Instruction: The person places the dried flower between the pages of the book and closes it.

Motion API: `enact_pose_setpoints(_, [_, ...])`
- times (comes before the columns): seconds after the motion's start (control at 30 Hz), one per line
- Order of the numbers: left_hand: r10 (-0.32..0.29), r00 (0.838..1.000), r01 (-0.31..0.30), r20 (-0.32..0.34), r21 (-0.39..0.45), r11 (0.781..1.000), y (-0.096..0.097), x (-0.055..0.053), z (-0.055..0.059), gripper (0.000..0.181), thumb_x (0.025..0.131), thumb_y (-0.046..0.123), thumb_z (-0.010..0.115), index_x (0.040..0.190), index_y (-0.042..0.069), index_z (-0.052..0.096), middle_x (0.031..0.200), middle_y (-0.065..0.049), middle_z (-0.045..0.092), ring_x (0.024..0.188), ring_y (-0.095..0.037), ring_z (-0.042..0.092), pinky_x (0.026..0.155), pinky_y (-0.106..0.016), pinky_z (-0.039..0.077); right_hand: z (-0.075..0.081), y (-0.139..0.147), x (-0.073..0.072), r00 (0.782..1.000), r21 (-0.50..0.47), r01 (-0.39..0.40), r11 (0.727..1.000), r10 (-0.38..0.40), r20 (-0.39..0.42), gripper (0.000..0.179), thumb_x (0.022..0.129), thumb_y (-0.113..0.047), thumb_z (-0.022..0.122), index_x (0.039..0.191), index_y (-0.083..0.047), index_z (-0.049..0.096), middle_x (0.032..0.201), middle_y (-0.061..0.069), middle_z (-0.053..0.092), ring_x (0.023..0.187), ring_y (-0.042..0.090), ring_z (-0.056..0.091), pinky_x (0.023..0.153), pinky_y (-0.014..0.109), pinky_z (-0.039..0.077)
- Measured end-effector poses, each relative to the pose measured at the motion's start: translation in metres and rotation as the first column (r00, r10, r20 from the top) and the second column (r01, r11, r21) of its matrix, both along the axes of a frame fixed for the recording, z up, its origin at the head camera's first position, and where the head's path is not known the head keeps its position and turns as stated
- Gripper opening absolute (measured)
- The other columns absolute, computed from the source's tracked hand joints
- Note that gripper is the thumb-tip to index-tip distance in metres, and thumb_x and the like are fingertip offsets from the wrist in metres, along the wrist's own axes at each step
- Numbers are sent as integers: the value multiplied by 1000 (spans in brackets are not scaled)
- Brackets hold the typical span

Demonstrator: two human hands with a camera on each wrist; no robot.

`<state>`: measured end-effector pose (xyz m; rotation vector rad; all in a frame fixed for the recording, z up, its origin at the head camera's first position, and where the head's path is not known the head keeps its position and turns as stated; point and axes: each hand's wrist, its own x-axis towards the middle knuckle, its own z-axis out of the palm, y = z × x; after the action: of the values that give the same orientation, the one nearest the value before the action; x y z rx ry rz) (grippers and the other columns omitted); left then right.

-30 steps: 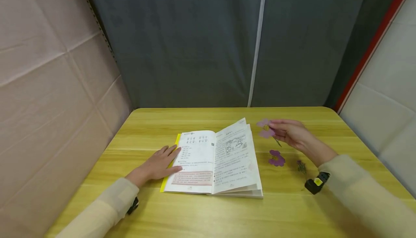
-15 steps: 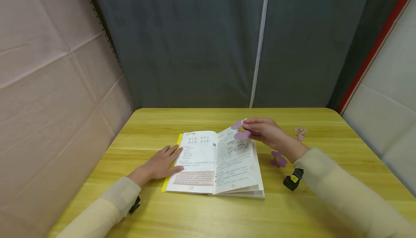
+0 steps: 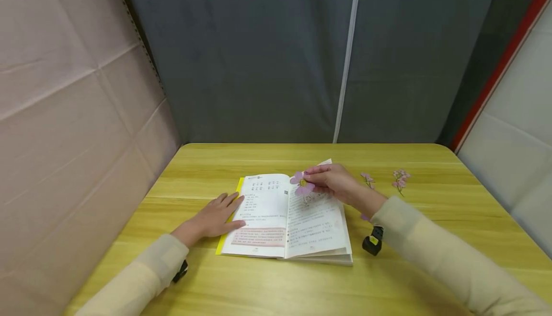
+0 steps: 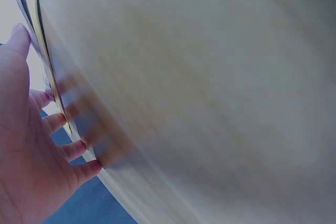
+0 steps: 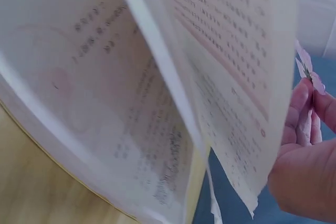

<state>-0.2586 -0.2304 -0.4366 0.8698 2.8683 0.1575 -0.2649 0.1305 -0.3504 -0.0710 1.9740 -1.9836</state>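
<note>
An open book with a yellow cover edge lies on the table, its right-hand pages partly lifted. My left hand rests on the left page's outer edge, fingers extended; in the left wrist view the fingertips touch the book's edge. Over the upper right page, my right hand pinches a flat pink flower with a yellow centre. The right wrist view shows that flower edge-on between thumb and fingers, beyond raised pages. Whether the flower touches the page, I cannot tell.
On the wooden table, right of the book, lie two small pink flower sprigs. A purple flower is mostly hidden behind my right wrist. A dark curtain hangs behind the table.
My right hand has carried the pink flower leftward from beside the book to over its right page, uncovering the sprigs at the right. The left hand stays on the left page.
</note>
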Motion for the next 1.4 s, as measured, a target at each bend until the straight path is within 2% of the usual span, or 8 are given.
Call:
enact_pose_setpoints(0.3, [4,1000,-4,-3,-6,1000,3,1,3,81,96,61,44,155,8,24,157,-18,23,139,-47,22,108,-60,22,-23,-3,-2,999,66,14,998,-17,45,21,90,-12,70,106,1,70,89,4,72,69,10,63,67,26,54])
enact_pose_setpoints(0.5, [-8,1000,8,-1,-9,1000,2,1,1,81,96,61,43,155,8,23,157,-19,23,139,-48,21,108,-60,22,-41,-6,-1,996,105,37,994,-45,77,19,90,-9,69,106,1,70,90,5,72,70,11,63,68,27,55])
enact_pose_setpoints(0.87, [-5,1000,5,0,-7,1000,0,0,-1,82,96,63,41,155,9,22,157,-18,22,140,-47,21,108,-61,22,-64,-12,-1,995,172,44,984,-58,77,17,88,-10,72,101,1,71,86,9,70,66,13,63,66,28,56])
enact_pose_setpoints(1.13, [13,1000,-13,12,-14,1000,1,0,-1,83,95,63,41,156,10,22,158,-17,21,140,-46,20,109,-60,21,-73,-18,1,997,217,51,975,-63,49,14,87,-8,72,98,1,72,88,9,71,63,13,63,62,28,56])
enact_pose_setpoints(1.4, [11,1000,-11,6,-4,1000,2,1,0,82,96,62,42,155,9,23,157,-17,22,140,-47,20,108,-61,21,-77,-24,1,996,275,65,959,-79,40,15,87,-12,74,97,-1,73,89,7,70,63,12,62,59,25,54])
